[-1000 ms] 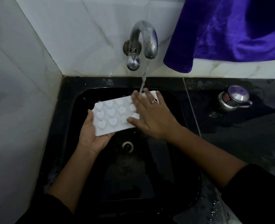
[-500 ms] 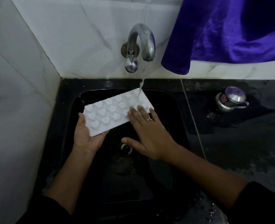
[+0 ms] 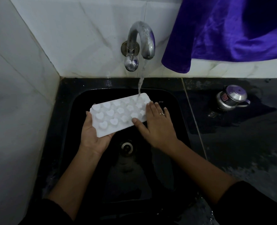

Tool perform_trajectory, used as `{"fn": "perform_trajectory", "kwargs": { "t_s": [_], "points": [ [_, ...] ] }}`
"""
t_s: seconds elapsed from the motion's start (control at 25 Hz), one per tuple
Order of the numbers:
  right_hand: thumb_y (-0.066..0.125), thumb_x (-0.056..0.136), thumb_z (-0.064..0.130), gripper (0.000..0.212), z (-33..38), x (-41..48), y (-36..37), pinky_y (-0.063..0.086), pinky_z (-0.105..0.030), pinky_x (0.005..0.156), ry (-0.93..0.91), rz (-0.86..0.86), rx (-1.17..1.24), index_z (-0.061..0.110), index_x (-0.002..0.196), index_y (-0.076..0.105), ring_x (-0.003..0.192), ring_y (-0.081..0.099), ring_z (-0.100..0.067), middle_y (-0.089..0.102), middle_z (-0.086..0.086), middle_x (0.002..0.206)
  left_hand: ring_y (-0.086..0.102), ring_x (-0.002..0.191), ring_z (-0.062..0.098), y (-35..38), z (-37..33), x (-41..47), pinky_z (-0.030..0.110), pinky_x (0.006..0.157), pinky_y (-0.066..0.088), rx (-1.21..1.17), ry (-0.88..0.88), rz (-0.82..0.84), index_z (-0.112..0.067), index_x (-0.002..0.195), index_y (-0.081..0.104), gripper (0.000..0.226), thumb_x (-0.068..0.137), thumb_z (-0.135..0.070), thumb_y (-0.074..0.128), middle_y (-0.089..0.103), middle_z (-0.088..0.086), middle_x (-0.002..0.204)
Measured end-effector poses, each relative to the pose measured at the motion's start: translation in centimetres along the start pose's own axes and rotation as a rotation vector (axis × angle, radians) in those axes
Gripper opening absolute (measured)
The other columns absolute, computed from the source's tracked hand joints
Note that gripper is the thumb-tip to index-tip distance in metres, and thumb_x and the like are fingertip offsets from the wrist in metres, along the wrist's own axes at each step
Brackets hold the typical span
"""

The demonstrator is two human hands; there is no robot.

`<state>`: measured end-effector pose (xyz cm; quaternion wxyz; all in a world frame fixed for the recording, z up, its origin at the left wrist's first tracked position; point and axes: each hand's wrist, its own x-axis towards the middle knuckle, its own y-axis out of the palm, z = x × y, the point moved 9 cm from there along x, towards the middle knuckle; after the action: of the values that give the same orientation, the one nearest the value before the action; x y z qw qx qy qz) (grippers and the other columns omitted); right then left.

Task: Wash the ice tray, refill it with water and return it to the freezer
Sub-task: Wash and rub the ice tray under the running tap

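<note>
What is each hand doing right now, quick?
Left hand: holding the ice tray from below at its left end.
Right hand: open, fingers flat on the tray's right end, gripping nothing.

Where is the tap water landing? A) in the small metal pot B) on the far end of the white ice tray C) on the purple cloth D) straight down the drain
B: the stream from the tap strikes the ice tray at its far end, beside the right hand.
</note>
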<state>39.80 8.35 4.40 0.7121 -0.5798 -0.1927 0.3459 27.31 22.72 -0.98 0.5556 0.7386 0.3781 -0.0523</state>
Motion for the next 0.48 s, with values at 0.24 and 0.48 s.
{"fn": "perform_trajectory", "kwargs": {
  "t_s": [0.24,0.48],
  "points": [
    [0.01,0.097,0.078,0.098,0.5,-0.6,1.0,0.002,-0.047,0.13,-0.062,0.03,0.039,0.008,0.165,0.016,0.161,0.008,-0.022,0.015,-0.011,0.173,0.064,0.126,0.039,1.5,0.8,0.3,0.058,0.103,0.051,0.018,-0.044,0.121,-0.005,0.125,0.074,0.065,0.108,-0.054,0.034,0.061,0.023,0.142],
    [0.018,0.099,0.077,0.095,4.4,-2.2,2.0,0.002,-0.045,0.131,-0.237,0.098,0.125,0.01,0.166,0.012,0.161,0.003,-0.018,0.008,-0.008,0.174,0.071,0.116,0.031,2.3,1.8,1.4,0.051,0.103,0.054,0.115,0.0,-0.008,-0.014,0.118,0.076,0.064,0.108,-0.057,0.029,0.072,0.016,0.128]
  ]
}}
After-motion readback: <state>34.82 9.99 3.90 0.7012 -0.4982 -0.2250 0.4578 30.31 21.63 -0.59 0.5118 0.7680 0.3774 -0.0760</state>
